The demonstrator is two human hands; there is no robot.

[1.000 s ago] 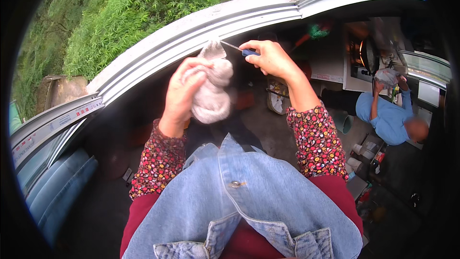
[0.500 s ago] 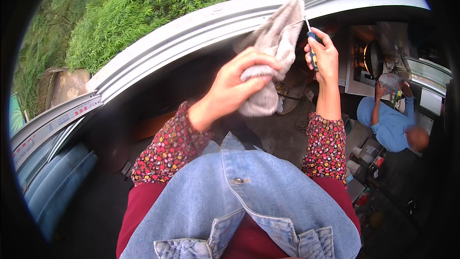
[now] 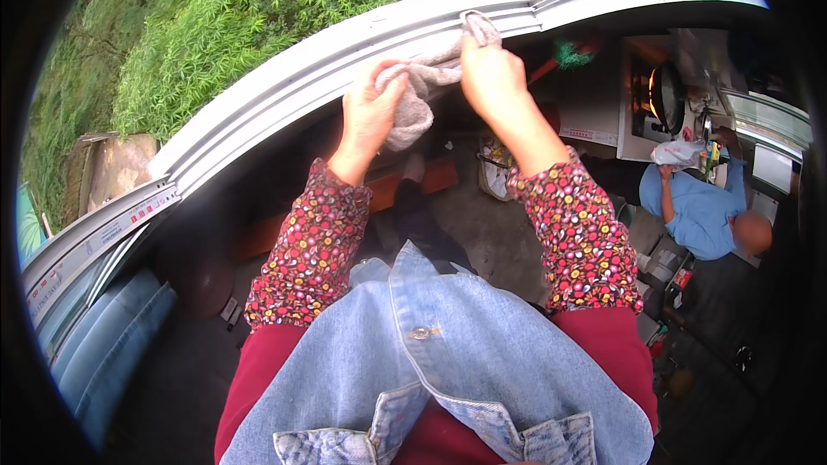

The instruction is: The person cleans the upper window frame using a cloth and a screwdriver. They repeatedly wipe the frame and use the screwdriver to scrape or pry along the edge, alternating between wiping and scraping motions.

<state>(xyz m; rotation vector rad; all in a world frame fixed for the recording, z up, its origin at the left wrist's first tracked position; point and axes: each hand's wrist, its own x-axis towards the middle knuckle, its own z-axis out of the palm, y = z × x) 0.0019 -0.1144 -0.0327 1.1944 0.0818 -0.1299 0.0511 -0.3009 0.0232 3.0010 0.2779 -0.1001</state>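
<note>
Grey metal rail [image 3: 284, 90], curved by the lens, running lower left to upper right. Grey cloth [image 3: 422, 95] draped against its edge near the middle. Below, dark floor [image 3: 482, 232]. On the floor: brown plank [image 3: 435, 179], pale bag [image 3: 497, 174], small clutter at right, too small to identify.

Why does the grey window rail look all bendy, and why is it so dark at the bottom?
Head view: the fisheye lens curves the straight window rail; daylight brightens the bushes outside, the room below sits in shadow; black corners are the lens rim.
</note>
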